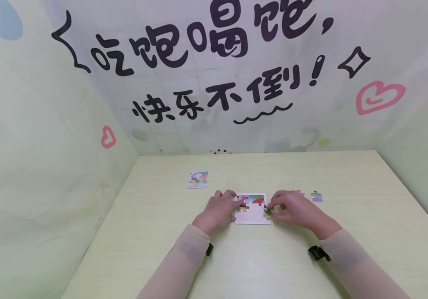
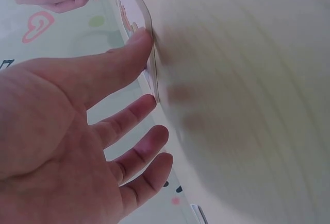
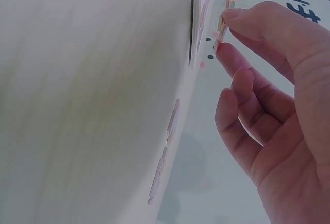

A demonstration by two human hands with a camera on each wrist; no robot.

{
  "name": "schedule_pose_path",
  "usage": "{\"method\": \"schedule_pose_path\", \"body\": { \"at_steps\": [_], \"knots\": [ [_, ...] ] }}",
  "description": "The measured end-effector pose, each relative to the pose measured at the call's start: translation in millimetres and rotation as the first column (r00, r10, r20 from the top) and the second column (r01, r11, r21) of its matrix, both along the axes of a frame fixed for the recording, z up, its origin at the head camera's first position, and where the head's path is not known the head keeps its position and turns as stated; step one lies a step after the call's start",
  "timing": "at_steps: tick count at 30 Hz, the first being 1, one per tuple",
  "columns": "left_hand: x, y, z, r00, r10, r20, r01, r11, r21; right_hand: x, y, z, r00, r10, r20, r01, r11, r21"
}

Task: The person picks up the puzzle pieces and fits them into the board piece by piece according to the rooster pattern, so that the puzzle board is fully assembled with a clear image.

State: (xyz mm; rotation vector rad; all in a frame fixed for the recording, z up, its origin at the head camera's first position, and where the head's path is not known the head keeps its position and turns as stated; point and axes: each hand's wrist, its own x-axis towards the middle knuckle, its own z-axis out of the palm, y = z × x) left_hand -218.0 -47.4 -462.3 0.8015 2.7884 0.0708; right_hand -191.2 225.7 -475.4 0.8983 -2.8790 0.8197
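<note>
A white puzzle tray (image 1: 251, 219) lies on the table between the hands, with joined jigsaw pieces (image 1: 256, 199) along its far side and a bare area nearer the front. Against the tray's left side rests my left hand (image 1: 218, 209); in the left wrist view its thumb lies on the rim and the other fingers extend loosely. My right hand (image 1: 297, 207) pinches a puzzle piece (image 3: 224, 26) between thumb and index finger, over the tray's right edge. The right wrist view has that piece tilted on edge, with the remaining fingers bent and holding nothing.
A loose puzzle piece (image 1: 316, 196) lies right of the tray, and other pieces (image 1: 301, 193) are partly hidden behind my right hand. A small picture card (image 1: 198, 179) lies at the back left. A printed cloth wall (image 1: 199, 137) rises behind the table.
</note>
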Motion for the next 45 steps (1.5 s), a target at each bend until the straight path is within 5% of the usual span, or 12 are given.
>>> {"method": "schedule_pose_path", "body": {
  "at_steps": [24,45],
  "knots": [
    [-2.2,-0.2,-0.7,1.000,-0.006,-0.002,0.006,1.000,-0.009,-14.4,-27.6,1.9,0.999,0.030,-0.039,-0.029,0.999,0.045],
    [-2.8,-2.0,-2.2,1.000,-0.016,0.010,0.015,1.000,0.023,-25.8,-47.3,-1.3,0.999,0.031,0.009,-0.032,0.997,0.076]
  ]
}}
